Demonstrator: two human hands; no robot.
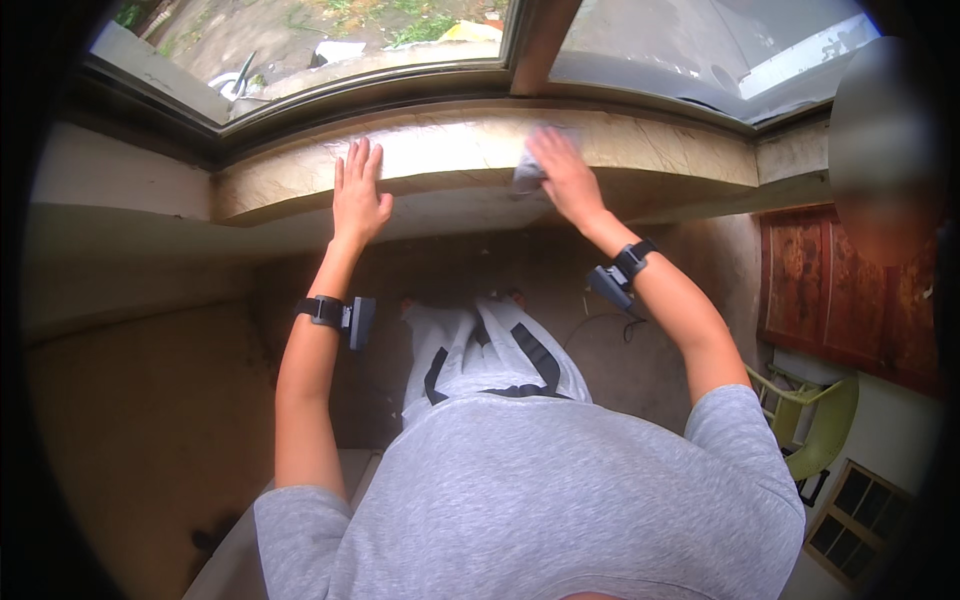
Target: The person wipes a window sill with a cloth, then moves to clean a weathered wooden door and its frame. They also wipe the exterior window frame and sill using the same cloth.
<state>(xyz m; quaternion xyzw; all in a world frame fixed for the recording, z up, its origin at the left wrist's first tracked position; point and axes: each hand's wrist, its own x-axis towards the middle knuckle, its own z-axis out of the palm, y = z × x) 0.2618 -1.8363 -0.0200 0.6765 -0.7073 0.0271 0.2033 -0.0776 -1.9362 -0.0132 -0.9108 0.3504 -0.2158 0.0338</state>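
In front of me runs a window sill (450,139) with a pale, veined, glossy surface. My left hand (358,195) rests flat on its front edge, fingers pointing toward the glass and holding nothing. Further right, my right hand (564,176) presses a grey cloth (529,172) onto the sill. Part of the cloth hangs over the front edge, and the rest is hidden under my fingers. The right hand's fingertips look slightly blurred. Each forearm carries a black strap with a small dark device.
Beyond the sill stands a framed window with a left pane (315,52), a right pane (652,52) and a brown upright (544,45) between them. To the right are a reddish wooden panel (825,285) and a green plastic chair (829,427). A thin cable (600,319) lies on the floor.
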